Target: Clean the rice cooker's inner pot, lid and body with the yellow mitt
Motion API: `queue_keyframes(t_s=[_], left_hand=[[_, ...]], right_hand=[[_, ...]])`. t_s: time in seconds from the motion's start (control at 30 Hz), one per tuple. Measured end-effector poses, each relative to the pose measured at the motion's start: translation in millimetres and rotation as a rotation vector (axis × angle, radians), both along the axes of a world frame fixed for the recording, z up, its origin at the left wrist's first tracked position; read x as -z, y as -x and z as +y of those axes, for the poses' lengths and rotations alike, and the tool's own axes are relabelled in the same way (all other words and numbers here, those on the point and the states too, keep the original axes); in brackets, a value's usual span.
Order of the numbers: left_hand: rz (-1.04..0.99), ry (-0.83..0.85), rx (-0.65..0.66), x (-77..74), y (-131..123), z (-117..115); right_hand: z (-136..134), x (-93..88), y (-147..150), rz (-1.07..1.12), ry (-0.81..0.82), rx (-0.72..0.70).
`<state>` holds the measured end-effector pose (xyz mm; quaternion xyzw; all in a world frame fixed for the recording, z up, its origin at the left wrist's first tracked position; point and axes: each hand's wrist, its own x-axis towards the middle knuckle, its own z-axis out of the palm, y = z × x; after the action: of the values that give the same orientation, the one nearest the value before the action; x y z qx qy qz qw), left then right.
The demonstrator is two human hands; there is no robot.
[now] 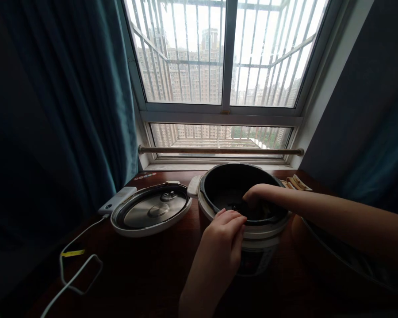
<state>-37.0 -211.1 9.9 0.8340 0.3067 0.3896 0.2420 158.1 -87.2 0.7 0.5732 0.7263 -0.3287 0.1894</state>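
Note:
An open cooker [254, 236] with a dark inner pot [230, 176] stands on the brown table. My left hand [227, 229] rests at the pot's front rim, its fingers closed over the edge. My right hand [257, 196] reaches down inside the pot from the right; its fingertips are hidden in the dark interior, and whether they hold anything cannot be made out. The cooker's round lid [149, 210] lies to the left, its metal inner side facing up.
A white power strip [117, 200] and white cable [64, 282] with a yellow tag [73, 253] lie left. A large bowl [305, 238] sits right, under my forearm. Behind are a rail [219, 151], window and blue curtain [109, 110].

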Motion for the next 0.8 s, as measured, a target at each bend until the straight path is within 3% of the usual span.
queue_keyframes(t_s=[0.13, 0.27, 0.33, 0.43, 0.53, 0.6, 0.63, 0.7, 0.8], left_hand=[[0.006, -0.004, 0.006, 0.6, 0.9, 0.8], [0.013, -0.02, 0.02, 0.5, 2.7, 1.6], [0.023, -0.028, 0.027, -0.2, 3.0, 1.5], [0.034, -0.038, 0.03, -1.3, 2.6, 1.2], [0.045, -0.043, 0.017, -1.1, 1.5, 1.6], [0.062, -0.044, 0.003, 0.1, 0.4, 2.3], [0.073, -0.043, -0.004, 0.9, -0.2, 2.6], [0.093, -0.036, -0.011, 2.0, -1.3, 2.8], [0.116, -0.003, -0.019, 0.0, -1.3, 1.6]], right_hand=[[-25.6, 0.3, 17.6, -0.059, 0.12, 0.041], [-42.8, -25.3, 27.2, 0.087, 0.084, 0.049], [-55.9, -43.0, 24.9, 0.202, -0.068, 0.116], [-91.1, -56.9, 19.4, 0.318, -0.597, 0.381], [-135.2, -44.6, 21.3, 0.407, -1.111, 0.745], [-156.5, -25.6, 26.3, 0.345, -1.259, 0.973], [-162.6, -15.4, 28.7, 0.322, -1.267, 1.007], [-166.4, 2.3, 31.0, 0.369, -1.295, 0.948], [-160.4, 16.5, 27.5, 0.565, -1.406, 0.745]])
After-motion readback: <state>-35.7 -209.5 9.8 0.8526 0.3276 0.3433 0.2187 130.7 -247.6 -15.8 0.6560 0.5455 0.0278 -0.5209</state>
